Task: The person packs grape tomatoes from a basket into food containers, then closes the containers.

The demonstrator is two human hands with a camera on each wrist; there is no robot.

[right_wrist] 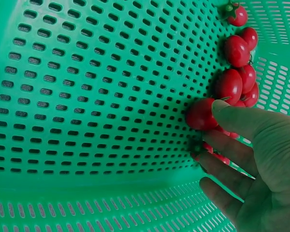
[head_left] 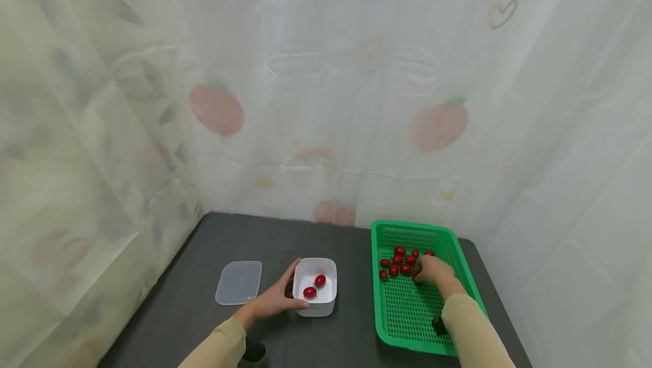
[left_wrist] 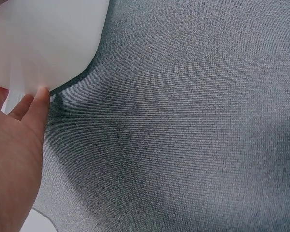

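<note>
On the dark table stands a white square container [head_left: 316,300] with two cherry tomatoes [head_left: 320,281] inside it. My left hand [head_left: 275,300] holds it from the left, thumb at the near corner and fingers along its side. In the left wrist view, fingertips [left_wrist: 42,92] touch the container's smooth wall [left_wrist: 53,38]. Over to the right, my right hand [head_left: 435,270] reaches into a green basket [head_left: 378,300]. Thumb and fingers of that hand [right_wrist: 261,159] pinch a red cherry tomato [right_wrist: 199,115]. Several other cherry tomatoes [right_wrist: 237,50] lie close by in the basket.
A translucent flat lid [head_left: 239,283] lies on the table [head_left: 351,334] left of the container. Behind the table hangs a pale curtain [head_left: 316,102] printed with fruit, and more sheeting hangs along both sides.
</note>
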